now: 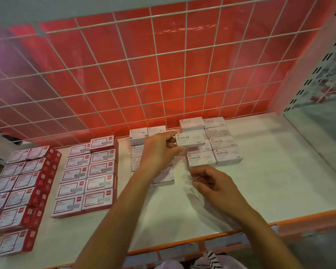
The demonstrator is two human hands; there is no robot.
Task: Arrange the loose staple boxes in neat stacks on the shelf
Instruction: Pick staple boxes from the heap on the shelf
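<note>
Left hand [159,150]: a staples box [190,139] is pinched at its left end, over the stacks' left column.
Right hand [215,185]: nothing is held; fingers loosely curled, just before the stacks.
Staple stacks [224,144]: ranged in two columns on the white shelf [270,171].
Paper clip boxes [138,133]: just left.

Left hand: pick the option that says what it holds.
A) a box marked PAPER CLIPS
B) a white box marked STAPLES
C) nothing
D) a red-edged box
B: the left hand pinches a white STAPLES box by its end, over the staple stacks; the right hand holds nothing.
</note>
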